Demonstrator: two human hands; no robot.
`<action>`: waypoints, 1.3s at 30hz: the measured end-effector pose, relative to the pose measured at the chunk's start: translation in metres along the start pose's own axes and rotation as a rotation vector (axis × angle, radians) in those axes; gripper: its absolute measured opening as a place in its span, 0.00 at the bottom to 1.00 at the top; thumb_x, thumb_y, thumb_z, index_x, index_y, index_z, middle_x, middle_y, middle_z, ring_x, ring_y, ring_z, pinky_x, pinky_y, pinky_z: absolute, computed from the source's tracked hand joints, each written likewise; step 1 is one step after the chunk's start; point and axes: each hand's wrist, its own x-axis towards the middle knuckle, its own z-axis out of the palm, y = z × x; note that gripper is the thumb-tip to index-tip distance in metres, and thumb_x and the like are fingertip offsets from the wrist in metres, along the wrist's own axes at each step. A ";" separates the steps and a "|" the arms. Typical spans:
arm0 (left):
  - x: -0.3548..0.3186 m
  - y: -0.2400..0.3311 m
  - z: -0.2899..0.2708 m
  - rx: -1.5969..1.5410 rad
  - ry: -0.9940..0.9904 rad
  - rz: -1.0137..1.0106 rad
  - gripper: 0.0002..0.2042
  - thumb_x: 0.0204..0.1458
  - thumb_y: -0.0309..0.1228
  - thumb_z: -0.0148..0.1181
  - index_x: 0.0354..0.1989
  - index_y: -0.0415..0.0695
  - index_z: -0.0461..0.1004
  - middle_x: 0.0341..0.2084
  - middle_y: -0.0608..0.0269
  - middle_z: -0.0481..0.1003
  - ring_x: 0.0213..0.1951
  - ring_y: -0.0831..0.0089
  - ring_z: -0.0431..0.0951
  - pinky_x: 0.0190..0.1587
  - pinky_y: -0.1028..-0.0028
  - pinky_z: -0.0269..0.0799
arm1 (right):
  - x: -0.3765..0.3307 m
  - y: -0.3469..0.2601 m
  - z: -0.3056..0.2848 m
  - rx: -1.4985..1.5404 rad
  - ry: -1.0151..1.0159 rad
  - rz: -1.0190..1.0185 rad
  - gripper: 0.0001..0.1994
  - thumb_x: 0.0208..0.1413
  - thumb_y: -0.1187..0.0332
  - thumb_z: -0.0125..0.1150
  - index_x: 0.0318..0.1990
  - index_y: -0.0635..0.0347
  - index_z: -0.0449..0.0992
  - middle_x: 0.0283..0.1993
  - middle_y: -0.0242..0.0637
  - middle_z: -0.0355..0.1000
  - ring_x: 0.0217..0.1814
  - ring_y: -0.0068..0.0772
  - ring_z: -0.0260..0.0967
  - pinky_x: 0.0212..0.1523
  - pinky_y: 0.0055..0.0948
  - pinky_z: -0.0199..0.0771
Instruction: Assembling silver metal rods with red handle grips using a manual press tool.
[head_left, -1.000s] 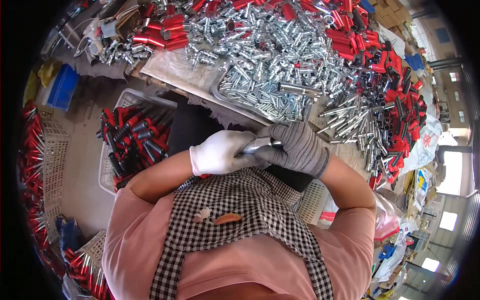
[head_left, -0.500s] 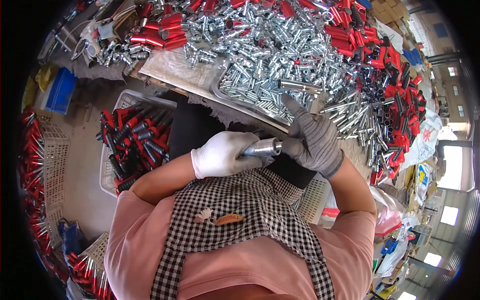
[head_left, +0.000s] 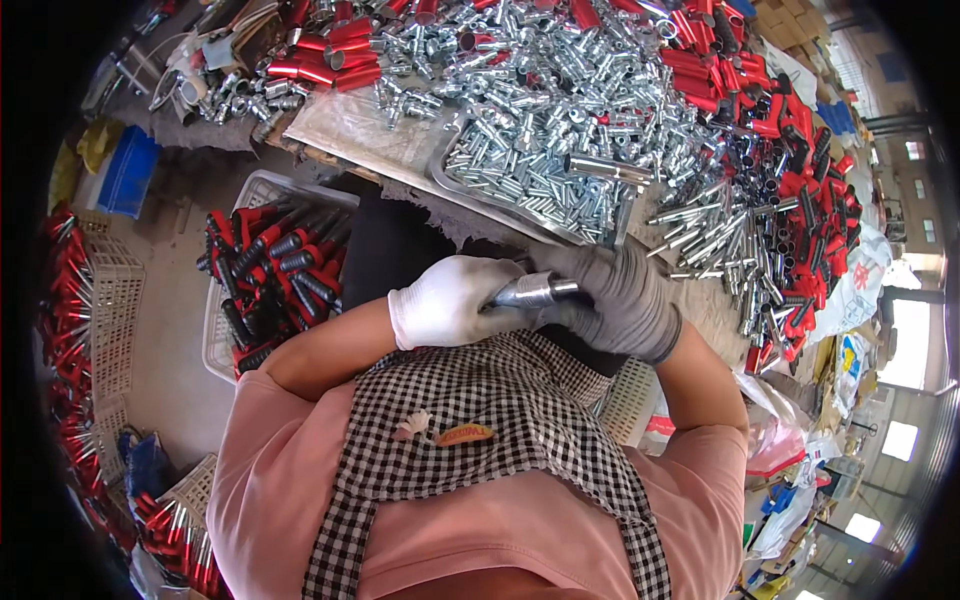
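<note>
At chest level I see left hand (head_left: 447,300) & right hand (head_left: 620,300) both clenched on 1 steel tube (head_left: 533,291); basket (head_left: 232,215) part-filled w/ finished pieces, big loose pile (head_left: 560,110) left.

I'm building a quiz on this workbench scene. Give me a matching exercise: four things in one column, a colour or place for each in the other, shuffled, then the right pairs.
Things:
1. left hand
2. right hand
3. metal tube
4. white basket

Colour or place:
A. grey glove
B. left of the person, filled with red and black parts
C. white glove
D. gripped between both hands

Pairs: 1-C, 2-A, 3-D, 4-B
</note>
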 end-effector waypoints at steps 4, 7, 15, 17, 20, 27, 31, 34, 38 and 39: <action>-0.002 0.000 -0.002 -0.037 0.042 -0.095 0.18 0.49 0.44 0.68 0.36 0.40 0.75 0.25 0.52 0.76 0.28 0.55 0.79 0.31 0.63 0.73 | -0.006 0.008 0.004 0.267 0.187 0.002 0.28 0.48 0.60 0.71 0.57 0.55 0.72 0.33 0.33 0.77 0.23 0.41 0.73 0.27 0.36 0.75; 0.001 0.000 -0.002 -0.052 -0.014 -0.039 0.18 0.49 0.42 0.67 0.37 0.39 0.74 0.25 0.52 0.75 0.27 0.53 0.78 0.31 0.62 0.73 | 0.004 0.002 0.003 0.022 0.131 -0.105 0.26 0.50 0.56 0.68 0.55 0.54 0.73 0.33 0.33 0.77 0.27 0.42 0.74 0.32 0.37 0.76; -0.008 -0.003 0.018 0.243 0.169 0.036 0.16 0.42 0.36 0.69 0.32 0.40 0.70 0.24 0.52 0.74 0.25 0.52 0.77 0.28 0.60 0.73 | 0.003 0.001 0.017 0.102 -0.018 0.127 0.21 0.48 0.57 0.70 0.46 0.58 0.76 0.32 0.40 0.77 0.33 0.40 0.78 0.35 0.32 0.77; -0.010 -0.004 0.021 0.201 0.171 0.009 0.15 0.41 0.32 0.69 0.33 0.38 0.73 0.24 0.51 0.75 0.26 0.52 0.77 0.29 0.62 0.73 | 0.006 0.004 0.020 0.179 -0.080 0.265 0.21 0.54 0.53 0.67 0.45 0.60 0.75 0.32 0.40 0.77 0.33 0.36 0.78 0.35 0.30 0.77; -0.011 0.007 0.003 0.149 0.209 -0.142 0.10 0.42 0.24 0.67 0.34 0.38 0.76 0.25 0.52 0.77 0.27 0.59 0.80 0.31 0.66 0.75 | 0.003 0.003 0.032 0.542 0.200 0.233 0.23 0.56 0.48 0.63 0.45 0.60 0.76 0.36 0.38 0.77 0.35 0.28 0.77 0.32 0.29 0.76; 0.001 0.001 -0.028 -1.178 0.379 0.388 0.13 0.53 0.37 0.55 0.20 0.47 0.62 0.15 0.64 0.64 0.18 0.68 0.64 0.33 0.63 0.67 | -0.057 0.053 0.113 0.756 -0.075 0.357 0.35 0.60 0.51 0.59 0.66 0.65 0.57 0.56 0.47 0.70 0.54 0.39 0.72 0.57 0.41 0.71; 0.007 -0.030 0.022 -1.137 0.537 0.219 0.11 0.52 0.38 0.53 0.26 0.43 0.65 0.23 0.56 0.69 0.29 0.62 0.70 0.46 0.58 0.69 | -0.119 0.080 0.146 2.557 -0.421 0.784 0.32 0.57 0.60 0.61 0.65 0.65 0.58 0.54 0.51 0.69 0.46 0.40 0.75 0.47 0.42 0.78; -0.014 -0.061 0.073 -1.666 0.661 -0.470 0.13 0.55 0.32 0.44 0.42 0.37 0.69 0.39 0.47 0.74 0.46 0.52 0.74 0.57 0.54 0.68 | -0.144 0.061 0.143 2.458 0.134 0.881 0.32 0.54 0.62 0.65 0.63 0.65 0.59 0.48 0.49 0.72 0.38 0.37 0.75 0.37 0.40 0.81; -0.012 -0.149 0.177 -1.857 0.327 -1.184 0.20 0.60 0.38 0.49 0.55 0.37 0.67 0.48 0.50 0.74 0.47 0.53 0.77 0.52 0.50 0.73 | -0.161 0.059 0.164 2.013 0.394 1.263 0.26 0.49 0.69 0.64 0.58 0.63 0.67 0.36 0.39 0.73 0.31 0.35 0.72 0.35 0.34 0.77; -0.008 -0.171 0.206 -1.841 0.275 -1.249 0.19 0.61 0.36 0.48 0.56 0.37 0.66 0.48 0.51 0.75 0.46 0.52 0.77 0.51 0.51 0.74 | -0.160 0.066 0.183 2.018 0.378 1.277 0.26 0.49 0.69 0.64 0.58 0.63 0.67 0.36 0.39 0.73 0.31 0.35 0.72 0.35 0.34 0.77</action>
